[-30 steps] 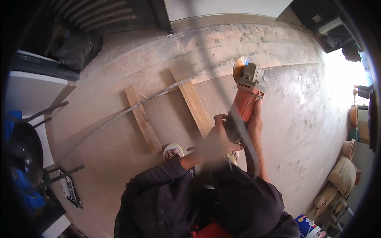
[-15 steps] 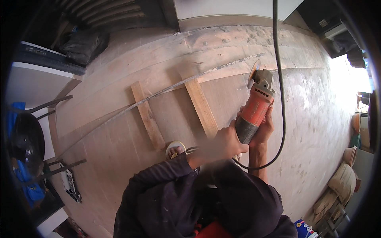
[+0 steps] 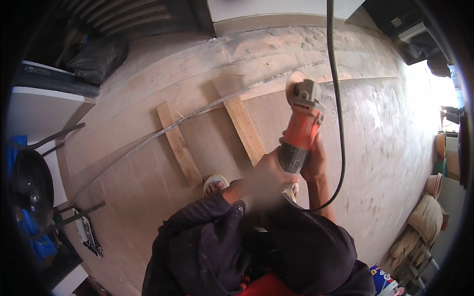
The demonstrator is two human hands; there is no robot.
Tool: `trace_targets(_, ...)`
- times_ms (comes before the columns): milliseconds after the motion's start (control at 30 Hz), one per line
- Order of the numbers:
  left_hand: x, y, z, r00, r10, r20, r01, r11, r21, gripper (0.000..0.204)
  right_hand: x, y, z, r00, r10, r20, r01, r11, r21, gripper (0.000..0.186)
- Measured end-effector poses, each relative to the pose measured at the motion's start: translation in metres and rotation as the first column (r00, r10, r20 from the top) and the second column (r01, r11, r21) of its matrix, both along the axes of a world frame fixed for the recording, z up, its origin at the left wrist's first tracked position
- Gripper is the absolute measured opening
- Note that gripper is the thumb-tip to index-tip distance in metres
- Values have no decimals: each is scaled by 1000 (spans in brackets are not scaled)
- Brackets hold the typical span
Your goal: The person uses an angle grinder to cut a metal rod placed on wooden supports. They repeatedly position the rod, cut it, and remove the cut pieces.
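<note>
My left hand [image 3: 274, 167] grips the black rear part of a red and black angle grinder [image 3: 303, 128], partly blurred at the wrist. My right hand [image 3: 314, 158] is wrapped along the grinder's right side. Its grey head and disc point away from me, above the floor near a long, thin, rough grey rod [image 3: 190, 116]. The rod lies across two wooden battens [image 3: 247, 130] on the dusty floor. A black cord [image 3: 339, 138] hangs from above, right of the grinder, and loops below my hands.
Dark chairs or frames with a black seat [image 3: 30, 187] and blue material stand at left. A black bag [image 3: 96, 61] lies upper left. Sacks [image 3: 424, 219], bowls [image 3: 433, 185] and a blue printed container [image 3: 381, 278] line the right side. My sandalled foot [image 3: 215, 185] shows below the battens.
Since half a second ago the grinder and both hands have shifted left, and the cord with them. The whole view has moved slightly. A second ago the cord crossed in front of the grinder.
</note>
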State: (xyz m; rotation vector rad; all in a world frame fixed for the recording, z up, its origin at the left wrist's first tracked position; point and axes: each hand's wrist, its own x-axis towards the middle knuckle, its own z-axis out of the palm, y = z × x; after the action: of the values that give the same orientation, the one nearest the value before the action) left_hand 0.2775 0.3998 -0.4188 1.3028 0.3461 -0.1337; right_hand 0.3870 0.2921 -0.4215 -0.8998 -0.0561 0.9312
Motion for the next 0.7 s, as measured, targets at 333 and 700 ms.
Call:
trace_targets(333, -22, 60, -30, 989, -141, 52, 132, 982, 137, 47, -3, 49, 1, 885, 393, 248, -334, 909, -250, 85)
trace_targets(700, -86, 201, -106, 952, 281, 122, -144, 59, 988, 43, 1, 87, -27, 427, 626, 653, 67, 698, -713, 49)
